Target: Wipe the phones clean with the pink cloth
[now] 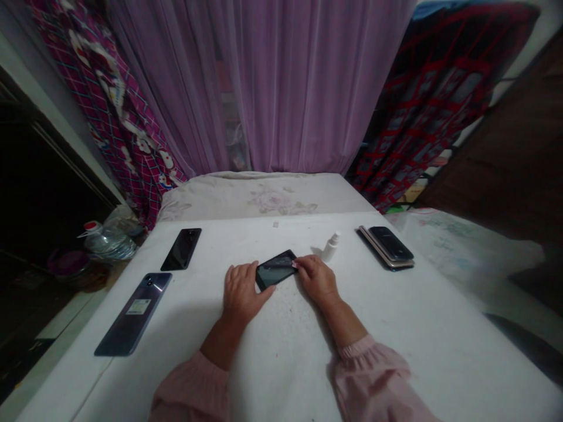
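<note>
A dark smartphone (276, 272) lies at a slant on the white tabletop, its glossy screen facing up. My left hand (243, 294) grips its left end, with the thumb along the near edge and the fingers at the far side. At the phone's right end is my right hand (317, 280), its fingers pinched together over the screen. A tiny pinkish-white bit shows at those fingertips, too small to name. Just beyond my right hand stands a small white spray bottle (331, 247), upright.
On the left lie a black phone (181, 249) and a larger phone (133, 315), back up with a label. Several stacked phones (387, 248) sit at the right. Purple curtains (281, 88) hang behind the table. A clear water jug (108, 240) stands off the left edge.
</note>
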A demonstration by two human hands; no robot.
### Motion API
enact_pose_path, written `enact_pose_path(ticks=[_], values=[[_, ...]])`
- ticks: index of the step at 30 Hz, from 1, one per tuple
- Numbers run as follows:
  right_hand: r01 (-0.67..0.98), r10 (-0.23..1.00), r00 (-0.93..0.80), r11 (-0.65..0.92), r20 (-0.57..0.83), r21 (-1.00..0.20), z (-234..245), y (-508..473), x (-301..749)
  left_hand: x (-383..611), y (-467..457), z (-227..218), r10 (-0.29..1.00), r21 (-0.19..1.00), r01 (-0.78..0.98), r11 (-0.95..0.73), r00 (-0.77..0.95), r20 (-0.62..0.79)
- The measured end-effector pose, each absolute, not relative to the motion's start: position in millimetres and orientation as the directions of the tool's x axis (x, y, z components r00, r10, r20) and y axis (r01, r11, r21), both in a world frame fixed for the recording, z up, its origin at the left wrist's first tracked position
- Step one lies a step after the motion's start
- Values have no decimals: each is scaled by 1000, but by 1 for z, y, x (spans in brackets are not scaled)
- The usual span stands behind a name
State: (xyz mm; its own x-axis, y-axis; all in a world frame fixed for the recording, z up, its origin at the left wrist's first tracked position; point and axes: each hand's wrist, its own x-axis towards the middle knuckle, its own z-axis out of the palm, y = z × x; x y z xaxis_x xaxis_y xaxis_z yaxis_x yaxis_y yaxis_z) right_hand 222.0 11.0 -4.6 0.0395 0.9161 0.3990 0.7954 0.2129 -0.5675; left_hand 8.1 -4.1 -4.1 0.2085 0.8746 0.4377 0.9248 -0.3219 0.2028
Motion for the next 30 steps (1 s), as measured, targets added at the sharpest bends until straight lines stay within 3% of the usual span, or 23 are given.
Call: enact_pose_path(ticks=[7, 17, 25, 30], values=[[833, 914, 44, 189, 403, -520, -7, 12, 221, 18, -11, 3, 894, 153, 950, -273, 192, 404], [707, 927, -86, 314, 364, -633, -6, 7, 209, 21, -13, 5, 905, 198, 941, -273, 181, 386], [824, 918, 119, 122, 378, -553, -8, 16, 220, 20, -13, 3, 899, 203, 936, -286, 189, 396], [790, 917, -11, 253, 399, -559, -6, 11, 216, 21, -14, 5, 894, 224, 914, -339, 238, 380]])
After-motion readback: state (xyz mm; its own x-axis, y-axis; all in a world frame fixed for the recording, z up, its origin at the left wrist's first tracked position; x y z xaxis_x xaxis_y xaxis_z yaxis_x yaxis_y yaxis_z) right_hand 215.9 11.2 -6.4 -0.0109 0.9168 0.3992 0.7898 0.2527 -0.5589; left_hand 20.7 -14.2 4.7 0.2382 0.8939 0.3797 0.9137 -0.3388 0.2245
